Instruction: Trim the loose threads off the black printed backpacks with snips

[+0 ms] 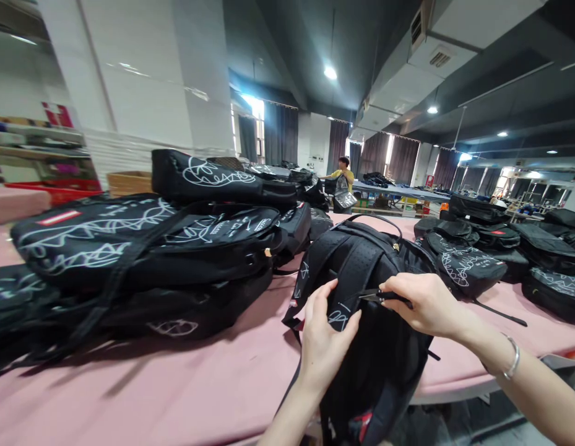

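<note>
A black backpack [375, 353] leans over the table's front edge, its shoulder straps facing me. My left hand [322, 334] grips one shoulder strap [354, 272], thumb on one edge and fingers on the other, around a white scribbled print. In my right hand [421, 303] is a pair of small black-handled thread snips [377, 296], held closed in the fingers. Their metal tip points left and lies at the strap, just above my left thumb. Whether the tip touches the fabric I cannot tell.
Black backpacks with white scribble prints [106, 241] are piled at the left on the pink-covered table [185, 384]. More backpacks [468, 260] lie at the right, one with a loose strap. A person in yellow [345, 173] stands farther back, holding a bag.
</note>
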`<act>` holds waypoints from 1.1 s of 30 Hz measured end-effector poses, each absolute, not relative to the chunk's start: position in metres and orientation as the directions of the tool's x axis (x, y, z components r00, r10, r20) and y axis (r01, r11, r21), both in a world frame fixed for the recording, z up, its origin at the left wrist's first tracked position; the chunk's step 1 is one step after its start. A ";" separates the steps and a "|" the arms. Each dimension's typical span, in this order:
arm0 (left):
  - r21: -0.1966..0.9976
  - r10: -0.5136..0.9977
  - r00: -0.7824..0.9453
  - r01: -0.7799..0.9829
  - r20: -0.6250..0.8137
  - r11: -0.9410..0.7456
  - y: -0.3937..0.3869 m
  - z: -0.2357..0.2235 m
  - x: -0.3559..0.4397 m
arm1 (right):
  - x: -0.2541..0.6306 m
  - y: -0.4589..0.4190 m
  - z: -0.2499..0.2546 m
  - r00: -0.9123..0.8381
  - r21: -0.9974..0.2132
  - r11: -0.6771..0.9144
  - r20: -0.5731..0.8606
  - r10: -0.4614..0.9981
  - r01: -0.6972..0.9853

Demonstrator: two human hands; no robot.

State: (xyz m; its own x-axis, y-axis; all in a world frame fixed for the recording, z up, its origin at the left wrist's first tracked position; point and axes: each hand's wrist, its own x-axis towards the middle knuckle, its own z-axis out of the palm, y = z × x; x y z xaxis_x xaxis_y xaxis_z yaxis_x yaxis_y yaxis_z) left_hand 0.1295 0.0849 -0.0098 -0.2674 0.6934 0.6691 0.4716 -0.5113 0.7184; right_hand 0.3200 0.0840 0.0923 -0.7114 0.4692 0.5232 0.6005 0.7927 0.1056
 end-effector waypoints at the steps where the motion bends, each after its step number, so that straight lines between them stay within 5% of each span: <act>1: 0.714 0.690 -0.268 0.483 0.672 -0.507 0.084 -0.009 0.130 | 0.320 0.084 0.093 -0.724 0.119 0.792 0.504 0.471 0.599; 14: 0.713 0.692 -0.264 0.486 0.672 -0.506 0.081 -0.008 0.129 | 0.315 0.081 0.095 -0.730 0.104 0.799 0.488 0.478 0.592; 17: 0.722 0.697 -0.264 0.459 0.667 -0.517 0.081 -0.010 0.129 | 0.310 0.080 0.092 -0.702 -0.006 0.815 0.505 0.502 0.579; 24: 0.759 0.727 -0.272 0.412 0.631 -0.505 0.079 -0.011 0.129 | 0.306 0.080 0.085 -0.376 -0.607 0.708 0.600 0.706 0.362; 33: 0.714 0.613 -0.367 0.343 0.700 -0.610 0.074 0.007 0.142 | 0.304 0.076 0.080 -0.361 -0.632 0.703 0.604 0.711 0.326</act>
State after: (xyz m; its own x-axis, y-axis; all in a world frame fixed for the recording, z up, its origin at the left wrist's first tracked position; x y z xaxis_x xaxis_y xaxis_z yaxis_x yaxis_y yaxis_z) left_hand 0.1419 0.0738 0.0068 -0.3666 0.6134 0.6995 0.3429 -0.6099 0.7145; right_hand 0.3042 0.0756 0.0802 -0.3605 0.7106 0.6042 0.3258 0.7029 -0.6322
